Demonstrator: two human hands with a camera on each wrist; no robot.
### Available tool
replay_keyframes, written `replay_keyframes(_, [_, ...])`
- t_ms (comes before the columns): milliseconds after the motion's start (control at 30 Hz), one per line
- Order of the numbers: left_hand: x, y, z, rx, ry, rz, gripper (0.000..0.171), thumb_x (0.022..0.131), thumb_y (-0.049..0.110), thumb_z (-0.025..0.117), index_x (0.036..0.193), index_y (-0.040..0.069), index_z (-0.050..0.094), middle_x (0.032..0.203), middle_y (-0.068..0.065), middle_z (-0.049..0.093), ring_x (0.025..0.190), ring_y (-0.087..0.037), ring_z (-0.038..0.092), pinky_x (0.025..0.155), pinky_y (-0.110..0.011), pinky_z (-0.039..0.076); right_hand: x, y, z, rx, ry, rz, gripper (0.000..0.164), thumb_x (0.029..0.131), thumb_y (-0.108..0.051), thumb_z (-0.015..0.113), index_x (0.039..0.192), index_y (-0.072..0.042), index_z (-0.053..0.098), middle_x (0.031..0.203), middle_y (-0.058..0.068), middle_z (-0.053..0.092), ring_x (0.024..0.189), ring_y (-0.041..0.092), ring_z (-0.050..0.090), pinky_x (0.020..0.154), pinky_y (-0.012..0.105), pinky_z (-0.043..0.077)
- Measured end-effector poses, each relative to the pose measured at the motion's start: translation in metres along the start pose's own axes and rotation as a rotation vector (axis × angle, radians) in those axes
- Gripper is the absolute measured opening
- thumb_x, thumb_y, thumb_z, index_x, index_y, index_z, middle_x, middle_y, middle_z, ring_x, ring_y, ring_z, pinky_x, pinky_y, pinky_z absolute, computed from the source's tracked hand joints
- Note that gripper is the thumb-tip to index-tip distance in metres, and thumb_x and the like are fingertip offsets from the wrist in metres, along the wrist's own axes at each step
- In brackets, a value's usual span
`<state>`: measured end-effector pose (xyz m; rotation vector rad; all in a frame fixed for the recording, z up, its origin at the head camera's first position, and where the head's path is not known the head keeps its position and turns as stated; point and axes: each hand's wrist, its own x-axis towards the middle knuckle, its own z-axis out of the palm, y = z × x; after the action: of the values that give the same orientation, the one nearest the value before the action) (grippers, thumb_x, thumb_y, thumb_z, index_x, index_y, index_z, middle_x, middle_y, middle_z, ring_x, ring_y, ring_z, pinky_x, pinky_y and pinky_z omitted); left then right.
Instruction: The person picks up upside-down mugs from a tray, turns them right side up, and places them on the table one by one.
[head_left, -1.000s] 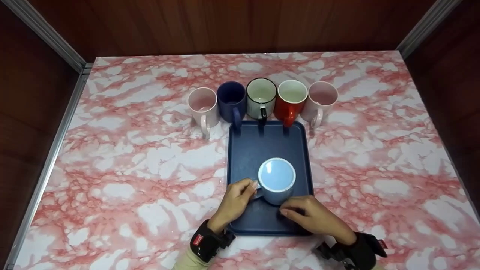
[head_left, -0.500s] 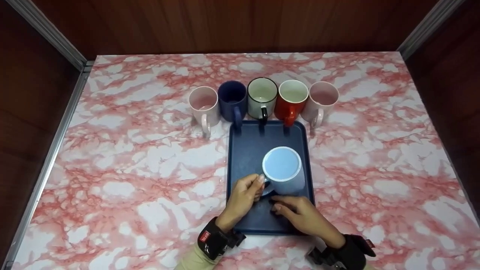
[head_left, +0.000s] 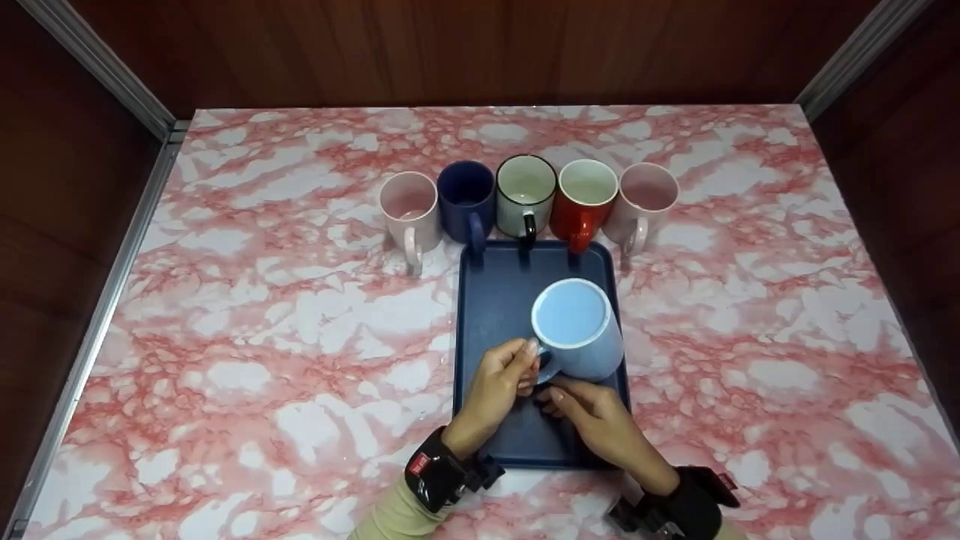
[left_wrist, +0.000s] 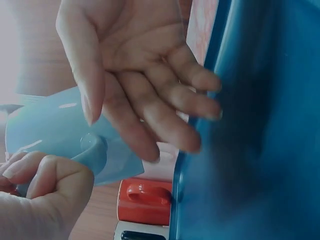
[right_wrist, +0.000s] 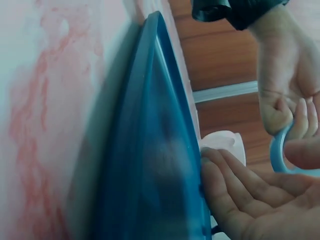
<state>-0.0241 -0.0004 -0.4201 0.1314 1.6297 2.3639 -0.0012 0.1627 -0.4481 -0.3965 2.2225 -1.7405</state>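
Note:
A light blue mug point(head_left: 589, 356) is held tilted above the dark blue tray point(head_left: 495, 300), a pale blue disc ringed in white facing up; it looks like the base. My left hand point(head_left: 496, 386) pinches its handle point(left_wrist: 92, 155) between thumb and curled fingers. Just below and in front of the mug is my right hand point(head_left: 600, 420). Its fingers point(left_wrist: 160, 110) are loosely extended with nothing in them, palm showing in the left wrist view. The far side of the mug is hidden.
Behind the tray stands a row of upright mugs, handles toward me: pale pink point(head_left: 409, 214), dark blue point(head_left: 466, 202), white with black rim point(head_left: 525, 195), red point(head_left: 583, 202) and another pink point(head_left: 641, 202). Wood panels point(head_left: 480, 52) enclose the marbled table point(head_left: 262, 300).
The light blue mug has risen and moved away and to the right, tilting more. My left hand followed with its handle. My right hand shifted slightly left, below the mug.

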Motion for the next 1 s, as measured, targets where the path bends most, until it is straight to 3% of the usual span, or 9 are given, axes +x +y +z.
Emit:
replay_keyframes(100, [0.002,0.001,0.003,-0.043,0.025,-0.028,0.03,0.097,0.008,0.039,0.068,0.003,0.045,0.058,0.002,0.033,0.051,-0.006,0.031,0.048,-0.019,0.027,0.002,0.0,0.003,0.043,0.058,0.001,0.029,0.096,-0.009,0.046,0.112,0.013,0.055,0.094,0.024,0.063,0.082,0.028,0.062,0.071,0.038,0.051])
replay_keyframes(300, [0.007,0.002,0.009,-0.152,0.041,-0.056,0.03,0.098,0.009,0.037,0.069,0.006,0.045,0.058,0.003,0.032,0.051,-0.006,0.031,0.047,-0.017,0.028,0.007,0.0,0.01,0.166,0.186,-0.022,0.027,0.096,-0.006,0.045,0.106,0.017,0.055,0.088,0.024,0.061,0.079,0.024,0.062,0.071,0.037,0.051])
replay_keyframes(667, [0.011,0.004,0.022,-0.32,0.041,-0.085,0.029,0.098,0.011,0.034,0.071,0.006,0.044,0.061,0.002,0.033,0.052,-0.006,0.031,0.048,-0.018,0.027,0.01,-0.007,0.021,0.302,0.479,-0.01,0.027,0.094,-0.006,0.05,0.106,0.016,0.056,0.095,0.005,0.062,0.086,0.014,0.058,0.077,0.028,0.047])
replay_keyframes(833, [0.014,0.003,0.025,-0.348,0.023,-0.083,0.03,0.099,0.01,0.033,0.071,0.005,0.044,0.061,0.002,0.034,0.053,-0.007,0.032,0.049,-0.018,0.028,0.012,-0.007,0.023,0.466,0.532,-0.095,0.025,0.093,0.001,0.048,0.105,0.022,0.052,0.092,0.003,0.064,0.083,0.011,0.057,0.073,0.024,0.047])
replay_keyframes(1000, [0.016,0.002,0.026,-0.381,-0.019,-0.085,0.031,0.099,0.01,0.031,0.072,0.005,0.043,0.061,0.002,0.033,0.054,-0.008,0.034,0.05,-0.019,0.028,0.012,-0.008,0.022,0.665,0.53,-0.203,0.018,0.091,0.008,0.046,0.102,0.015,0.058,0.096,0.007,0.065,0.088,0.013,0.059,0.076,0.025,0.049])
